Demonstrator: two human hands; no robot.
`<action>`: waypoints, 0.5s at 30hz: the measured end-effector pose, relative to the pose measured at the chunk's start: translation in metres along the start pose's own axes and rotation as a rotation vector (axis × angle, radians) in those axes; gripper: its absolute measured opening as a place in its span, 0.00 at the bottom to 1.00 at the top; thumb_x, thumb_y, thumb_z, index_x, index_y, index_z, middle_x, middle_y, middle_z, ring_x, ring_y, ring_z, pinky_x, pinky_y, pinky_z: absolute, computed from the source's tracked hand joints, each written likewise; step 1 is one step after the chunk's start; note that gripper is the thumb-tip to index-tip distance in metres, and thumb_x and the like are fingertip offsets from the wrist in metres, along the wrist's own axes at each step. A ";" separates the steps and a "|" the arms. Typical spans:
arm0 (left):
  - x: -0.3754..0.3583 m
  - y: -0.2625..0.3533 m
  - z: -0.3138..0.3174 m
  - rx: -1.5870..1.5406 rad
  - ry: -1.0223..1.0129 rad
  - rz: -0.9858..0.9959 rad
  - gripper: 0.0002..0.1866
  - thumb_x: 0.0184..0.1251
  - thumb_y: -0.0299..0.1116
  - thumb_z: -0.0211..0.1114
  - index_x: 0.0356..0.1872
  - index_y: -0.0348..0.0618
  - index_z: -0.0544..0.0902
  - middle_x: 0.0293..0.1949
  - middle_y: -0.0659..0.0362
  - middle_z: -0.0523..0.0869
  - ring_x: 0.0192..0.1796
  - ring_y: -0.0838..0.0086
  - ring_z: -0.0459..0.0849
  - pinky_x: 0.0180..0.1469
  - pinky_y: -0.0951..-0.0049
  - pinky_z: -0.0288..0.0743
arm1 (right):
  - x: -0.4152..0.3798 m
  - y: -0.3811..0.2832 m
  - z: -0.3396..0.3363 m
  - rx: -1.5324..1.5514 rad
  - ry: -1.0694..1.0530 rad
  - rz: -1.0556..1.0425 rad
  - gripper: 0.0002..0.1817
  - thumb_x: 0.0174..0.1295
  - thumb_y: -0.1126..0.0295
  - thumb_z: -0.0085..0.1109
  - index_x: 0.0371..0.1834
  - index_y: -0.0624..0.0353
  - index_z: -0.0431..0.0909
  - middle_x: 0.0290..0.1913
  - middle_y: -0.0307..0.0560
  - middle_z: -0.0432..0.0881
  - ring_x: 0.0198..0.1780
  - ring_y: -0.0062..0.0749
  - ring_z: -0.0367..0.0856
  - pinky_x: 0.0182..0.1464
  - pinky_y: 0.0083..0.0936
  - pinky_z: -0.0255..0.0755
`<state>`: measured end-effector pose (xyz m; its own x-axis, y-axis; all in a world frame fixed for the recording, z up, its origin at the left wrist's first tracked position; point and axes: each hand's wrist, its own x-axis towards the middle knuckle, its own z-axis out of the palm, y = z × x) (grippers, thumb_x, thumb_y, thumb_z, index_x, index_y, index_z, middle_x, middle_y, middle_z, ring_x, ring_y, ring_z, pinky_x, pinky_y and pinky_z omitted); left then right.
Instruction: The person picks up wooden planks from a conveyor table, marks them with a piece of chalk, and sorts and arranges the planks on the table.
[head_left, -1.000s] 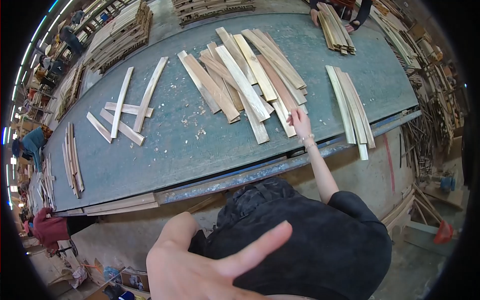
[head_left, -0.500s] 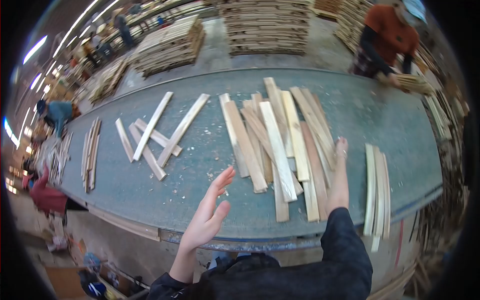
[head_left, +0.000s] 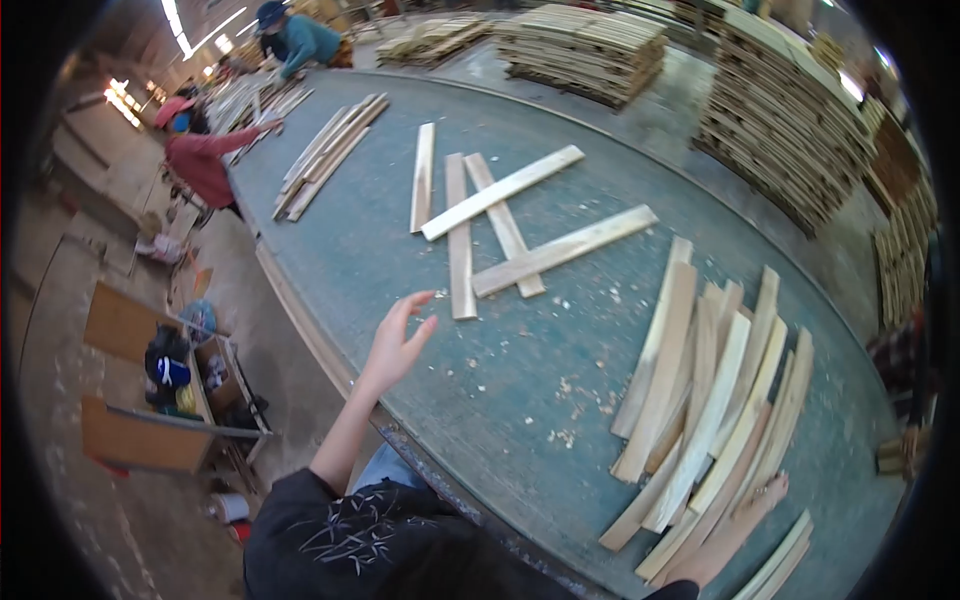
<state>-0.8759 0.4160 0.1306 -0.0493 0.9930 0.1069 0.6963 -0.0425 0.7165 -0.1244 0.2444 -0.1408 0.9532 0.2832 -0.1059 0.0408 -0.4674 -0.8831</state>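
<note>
My left hand [head_left: 400, 342] hovers over the near side of the green table with thumb and fingers apart, holding nothing. Just beyond it lie several crossed wooden slats [head_left: 512, 262], not touched by the hand. My right hand [head_left: 762, 496] is at the right side of a loose pile of long wooden slats [head_left: 735, 340], against the outermost ones. Its fingers are foreshortened and partly hidden, so whether they grip a slat does not show. The pile's slats lie roughly side by side, some overlapping, pale and brownish mixed.
The green table [head_left: 520, 400] carries scattered wood chips. A row of slats [head_left: 330, 155] lies toward the far left, and a few slats [head_left: 778, 565] lie at the lower right. Two co-workers, in a red top [head_left: 200, 155] and a blue top [head_left: 310, 42], stand by the far end. Stacked boards [head_left: 780, 120] rise behind.
My view has turned to the left, so the table and slats appear shifted and rotated. My left hand is now nearer the crossed slats; my right hand stays beside the pile.
</note>
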 end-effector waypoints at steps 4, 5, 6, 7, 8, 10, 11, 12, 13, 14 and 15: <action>0.070 -0.065 -0.009 0.038 0.107 -0.014 0.16 0.56 0.32 0.56 0.47 0.41 0.70 0.42 0.53 0.76 0.43 0.67 0.75 0.46 0.71 0.67 | -0.012 -0.042 0.058 0.059 0.058 0.029 0.20 0.60 0.59 0.43 0.37 0.68 0.71 0.31 0.45 0.76 0.30 0.27 0.71 0.33 0.22 0.66; 0.089 -0.076 -0.007 -0.001 0.101 0.014 0.16 0.56 0.31 0.56 0.46 0.41 0.71 0.42 0.53 0.76 0.43 0.67 0.75 0.46 0.71 0.67 | -0.024 -0.046 0.069 0.077 0.082 0.045 0.20 0.60 0.58 0.43 0.36 0.68 0.71 0.31 0.45 0.76 0.30 0.27 0.71 0.33 0.22 0.66; 0.104 -0.084 -0.006 -0.036 0.093 0.040 0.16 0.55 0.31 0.56 0.46 0.40 0.71 0.42 0.53 0.76 0.43 0.68 0.75 0.46 0.72 0.67 | -0.042 -0.049 0.079 0.092 0.102 0.063 0.20 0.60 0.58 0.42 0.36 0.68 0.71 0.31 0.45 0.76 0.30 0.27 0.71 0.33 0.22 0.66; 0.118 -0.089 -0.004 -0.061 0.072 0.039 0.15 0.55 0.31 0.56 0.45 0.39 0.71 0.42 0.52 0.76 0.43 0.67 0.75 0.46 0.71 0.68 | -0.066 -0.050 0.090 0.108 0.119 0.083 0.20 0.60 0.58 0.42 0.36 0.68 0.72 0.31 0.45 0.76 0.30 0.27 0.71 0.33 0.22 0.66; 0.131 -0.096 -0.004 -0.057 0.072 0.030 0.15 0.55 0.31 0.56 0.45 0.39 0.71 0.42 0.52 0.76 0.43 0.67 0.75 0.46 0.71 0.68 | -0.093 -0.049 0.096 0.117 0.138 0.103 0.20 0.61 0.58 0.42 0.35 0.68 0.72 0.30 0.45 0.76 0.30 0.27 0.71 0.33 0.22 0.66; 0.150 -0.115 -0.005 -0.047 0.023 0.114 0.15 0.56 0.30 0.55 0.46 0.39 0.71 0.43 0.54 0.76 0.44 0.69 0.74 0.48 0.73 0.66 | -0.150 -0.062 0.114 0.108 0.152 0.115 0.20 0.61 0.58 0.41 0.35 0.68 0.72 0.30 0.45 0.76 0.29 0.27 0.71 0.32 0.23 0.66; 0.155 -0.125 -0.011 -0.052 0.020 0.097 0.15 0.56 0.30 0.55 0.46 0.39 0.71 0.43 0.54 0.76 0.44 0.69 0.74 0.48 0.73 0.66 | -0.182 -0.085 0.140 0.028 0.133 0.113 0.20 0.61 0.58 0.41 0.36 0.68 0.72 0.33 0.46 0.76 0.31 0.29 0.72 0.35 0.24 0.67; 0.162 -0.134 -0.020 -0.065 0.012 0.095 0.15 0.56 0.30 0.55 0.46 0.39 0.71 0.43 0.55 0.75 0.45 0.69 0.74 0.48 0.73 0.66 | -0.213 -0.108 0.167 -0.046 0.116 0.110 0.21 0.61 0.58 0.40 0.37 0.68 0.72 0.35 0.47 0.76 0.33 0.31 0.73 0.37 0.26 0.67; 0.168 -0.145 -0.028 -0.077 0.008 0.095 0.15 0.56 0.31 0.55 0.46 0.39 0.71 0.44 0.55 0.75 0.45 0.69 0.73 0.48 0.73 0.66 | -0.242 -0.127 0.193 -0.053 0.111 0.102 0.21 0.61 0.58 0.40 0.37 0.68 0.72 0.35 0.47 0.76 0.33 0.31 0.73 0.37 0.26 0.67; 0.174 -0.160 -0.036 -0.080 0.015 0.085 0.15 0.56 0.31 0.55 0.46 0.39 0.71 0.44 0.55 0.75 0.45 0.69 0.73 0.48 0.73 0.66 | -0.270 -0.146 0.220 -0.041 0.133 0.073 0.20 0.61 0.58 0.39 0.37 0.67 0.73 0.35 0.48 0.77 0.34 0.33 0.73 0.39 0.27 0.67; 0.177 -0.177 -0.045 -0.093 0.032 0.062 0.15 0.56 0.30 0.55 0.46 0.39 0.71 0.44 0.55 0.75 0.45 0.69 0.73 0.48 0.73 0.66 | -0.294 -0.162 0.247 -0.031 0.148 0.044 0.20 0.61 0.58 0.39 0.36 0.66 0.73 0.36 0.49 0.77 0.36 0.34 0.73 0.41 0.27 0.67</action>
<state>-1.0402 0.5943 0.0531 -0.0320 0.9843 0.1735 0.6294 -0.1149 0.7685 -0.4849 0.4441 -0.0796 0.9879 0.1366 -0.0734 0.0054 -0.5030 -0.8643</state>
